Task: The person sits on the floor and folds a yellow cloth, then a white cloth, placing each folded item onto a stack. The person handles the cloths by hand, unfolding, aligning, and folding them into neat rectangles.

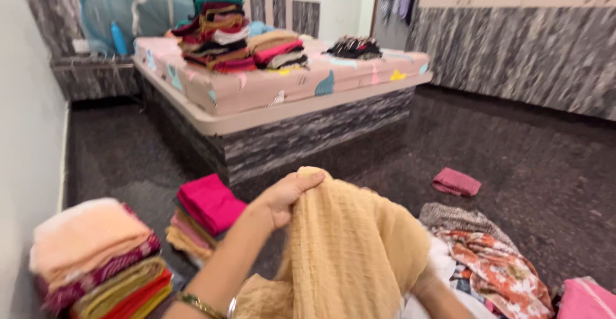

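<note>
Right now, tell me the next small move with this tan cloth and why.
Probably bring the right hand up to the top edge beside the left hand and spread the tan cloth flat. The left hand pinches one raised edge while the rest hangs bunched, and the right hand sits low, mostly hidden under it.

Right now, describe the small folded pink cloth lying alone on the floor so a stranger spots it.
Start at the bed and look down right across the dark floor. The small folded pink cloth lies there alone, flat, beyond the floral heap, part of no stack.
</note>
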